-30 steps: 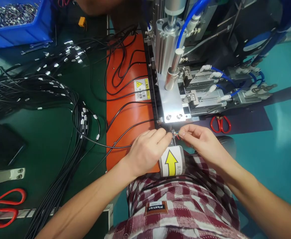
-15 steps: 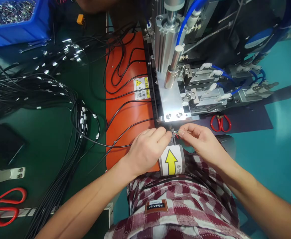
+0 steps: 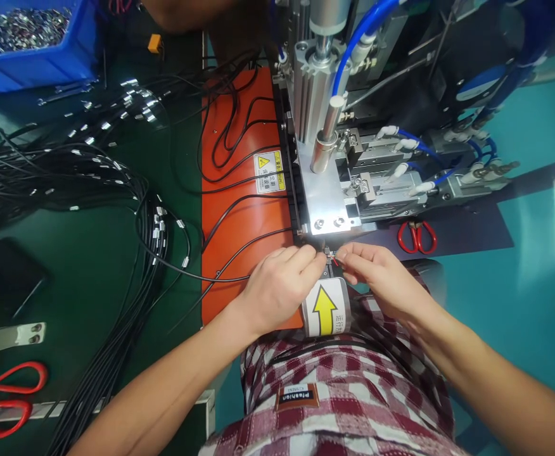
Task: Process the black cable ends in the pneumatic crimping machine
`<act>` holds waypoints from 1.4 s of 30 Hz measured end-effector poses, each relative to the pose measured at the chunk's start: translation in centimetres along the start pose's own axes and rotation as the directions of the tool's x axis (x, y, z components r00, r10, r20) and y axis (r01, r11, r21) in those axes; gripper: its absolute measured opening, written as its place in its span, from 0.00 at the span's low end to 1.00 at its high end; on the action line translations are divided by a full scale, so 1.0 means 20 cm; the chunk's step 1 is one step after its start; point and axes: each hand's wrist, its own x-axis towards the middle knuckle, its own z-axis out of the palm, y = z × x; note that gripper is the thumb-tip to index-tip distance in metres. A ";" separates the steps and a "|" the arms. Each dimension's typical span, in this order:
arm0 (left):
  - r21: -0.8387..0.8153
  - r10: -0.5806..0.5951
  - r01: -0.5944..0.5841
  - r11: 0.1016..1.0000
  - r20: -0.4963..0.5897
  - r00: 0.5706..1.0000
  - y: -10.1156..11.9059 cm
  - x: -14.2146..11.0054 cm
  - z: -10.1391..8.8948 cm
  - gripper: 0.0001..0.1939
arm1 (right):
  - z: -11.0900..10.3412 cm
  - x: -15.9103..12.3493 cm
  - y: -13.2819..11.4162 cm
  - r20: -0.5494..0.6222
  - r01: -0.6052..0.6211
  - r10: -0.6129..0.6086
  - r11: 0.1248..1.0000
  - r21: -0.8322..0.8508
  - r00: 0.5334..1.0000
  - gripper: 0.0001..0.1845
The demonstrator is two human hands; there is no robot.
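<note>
My left hand point(image 3: 280, 285) is closed around the end of a black cable point(image 3: 225, 279) that runs in from the left across the orange cover. Close to its fingertips, my right hand point(image 3: 370, 266) pinches the cable's thin wire ends point(image 3: 332, 257), one of them red. Both hands meet at a small metal fixture just under the front of the machine's silver plate point(image 3: 327, 196). Below the fixture is a white label with a yellow arrow point(image 3: 325, 310). Fingers hide most of the wire tips.
More black cables lie over the orange cover point(image 3: 244, 240). A large cable bundle point(image 3: 135, 304) with shiny metal ferrules spreads on the green table. The blue bin point(image 3: 35, 63) holds small metal parts. Red-handled scissors point(image 3: 417, 237) lie right; another red-handled pair point(image 3: 14, 399) is lower left.
The view has shifted slightly. My right fingers have moved a little left, closer to my left fingertips, and the fingers below the pinch have opened slightly.
</note>
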 end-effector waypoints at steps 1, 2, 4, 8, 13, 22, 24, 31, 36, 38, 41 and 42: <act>-0.009 0.003 -0.003 1.000 -0.003 1.000 0.00 0.00 0.00 0.14 | -0.01 0.00 0.00 0.020 -0.004 0.005 1.000 -0.020 1.000 0.15; -0.018 0.006 -0.006 1.000 -0.007 1.000 0.00 0.00 0.00 0.14 | -0.02 0.00 0.00 0.023 0.001 0.000 0.998 -0.061 1.000 0.15; -0.028 0.010 -0.010 1.000 -0.008 1.000 -0.01 0.00 0.00 0.14 | -0.03 -0.01 0.01 -0.036 0.044 -0.051 0.986 -0.163 0.998 0.15; -0.023 0.009 -0.009 1.000 -0.009 1.000 0.00 0.00 0.00 0.14 | -0.02 -0.03 0.03 -0.174 0.154 -0.204 0.953 -0.263 0.963 0.13; -0.029 0.006 -0.006 1.000 -0.020 1.000 0.00 -0.01 0.00 0.14 | 0.02 -0.02 0.06 -0.192 0.255 -0.302 0.938 -0.235 0.934 0.08; -0.061 -0.005 0.004 0.998 -0.010 1.000 0.00 -0.01 0.01 0.14 | 0.02 -0.02 0.09 -0.191 0.295 -0.356 0.911 -0.289 0.915 0.07; -0.058 -0.004 0.003 0.998 -0.015 1.000 0.00 -0.01 0.01 0.14 | 0.02 -0.02 0.07 -0.181 0.273 -0.331 0.920 -0.283 0.926 0.08; -0.047 0.002 -0.002 0.999 -0.007 1.000 -0.01 -0.01 0.01 0.15 | 0.03 -0.02 0.04 -0.165 0.153 -0.198 0.956 -0.252 0.966 0.10; -0.061 0.004 -0.005 0.998 -0.012 1.000 -0.01 -0.01 0.01 0.14 | -0.01 -0.01 0.02 -0.111 0.076 -0.106 0.965 -0.251 0.988 0.13; -0.066 0.002 -0.003 0.998 -0.008 1.000 -0.01 -0.01 0.01 0.15 | -0.02 -0.02 0.01 -0.111 0.076 -0.116 0.946 -0.315 0.987 0.13; -0.073 0.005 -0.005 0.997 -0.006 1.000 -0.01 -0.01 0.01 0.15 | -0.01 -0.05 0.00 -0.166 0.134 -0.221 0.898 -0.419 0.961 0.13; -0.072 0.005 -0.006 0.997 -0.006 1.000 -0.01 -0.01 0.01 0.15 | 0.01 -0.05 0.00 -0.175 0.150 -0.247 0.888 -0.435 0.953 0.13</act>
